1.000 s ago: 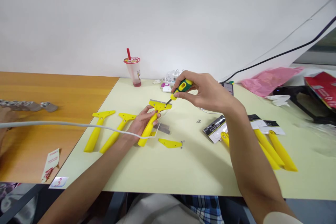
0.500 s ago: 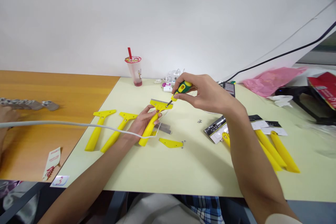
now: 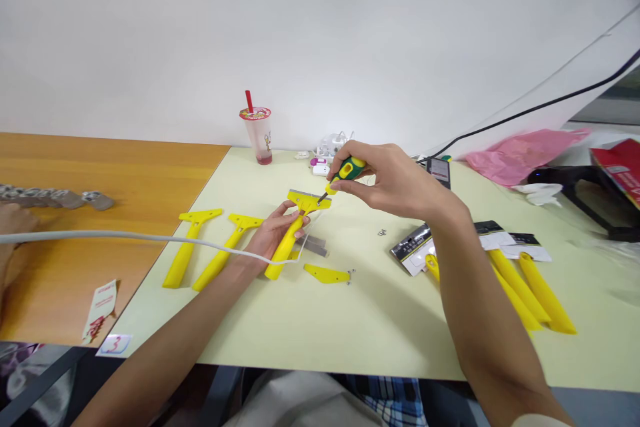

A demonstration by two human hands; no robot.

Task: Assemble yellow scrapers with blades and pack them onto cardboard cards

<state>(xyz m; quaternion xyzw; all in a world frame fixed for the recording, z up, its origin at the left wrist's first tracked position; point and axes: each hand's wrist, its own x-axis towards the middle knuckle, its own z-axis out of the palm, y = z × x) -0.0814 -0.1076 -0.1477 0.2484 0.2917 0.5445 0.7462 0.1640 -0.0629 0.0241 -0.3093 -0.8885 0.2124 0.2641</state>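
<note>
While the pale table (image 3: pixel 310 327) bore two spare scrapers (image 3: pixel 207 248), the left hand (image 3: pixel 273 232) gripped a yellow scraper (image 3: pixel 295 227) at mid-table, and the right hand (image 3: pixel 395 180) grasped a screwdriver (image 3: pixel 343 174), its tip on the scraper's head.

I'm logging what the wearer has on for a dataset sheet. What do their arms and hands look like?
Both forearms are bare, and the left hand and right hand wear no gloves, rings or watch. A pale sleeve edge shows at the right arm's bottom corner.
</note>
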